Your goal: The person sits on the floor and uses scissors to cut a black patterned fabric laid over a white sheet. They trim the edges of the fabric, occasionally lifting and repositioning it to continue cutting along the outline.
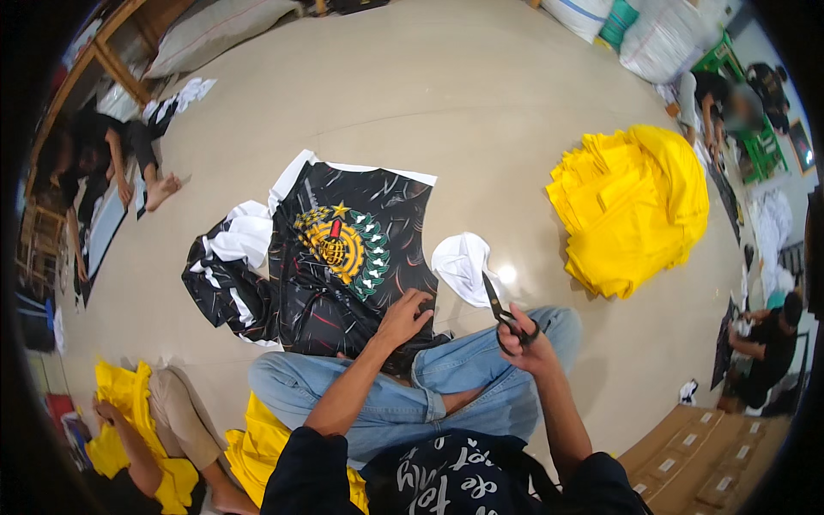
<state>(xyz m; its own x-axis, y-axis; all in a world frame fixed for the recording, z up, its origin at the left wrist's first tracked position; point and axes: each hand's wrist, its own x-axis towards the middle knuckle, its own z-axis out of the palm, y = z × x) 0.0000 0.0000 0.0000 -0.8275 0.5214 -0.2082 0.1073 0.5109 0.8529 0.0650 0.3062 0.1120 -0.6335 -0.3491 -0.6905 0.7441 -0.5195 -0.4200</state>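
A person sits cross-legged on the tiled floor (481, 103) in light blue jeans (335, 382). The right hand (527, 348) grasps a pair of scissors (502, 314) by the black handles, fingers wrapped through and around the loops, the blades pointing forward and slightly to the left. The left hand (405, 319) lies palm down, fingers extended and released, on the lower right part of a black printed fabric panel (287, 257). The panel is spread on the floor in front of the person, its near edge reaching the legs; white strips border its far side, and a yellow, green and red emblem (342, 247) sits near its middle.

Against the panel's left side rests a crumpled black-and-white fabric bundle (225, 279). A white fabric scrap (459, 268) lies just right of the panel, next to the scissor tips. Farther right stands a heaped stack of yellow fabric (631, 210). At lower left, a co-worker (137, 446) handles yellow cloth (127, 396); cardboard boxes (704, 459) stand at lower right.
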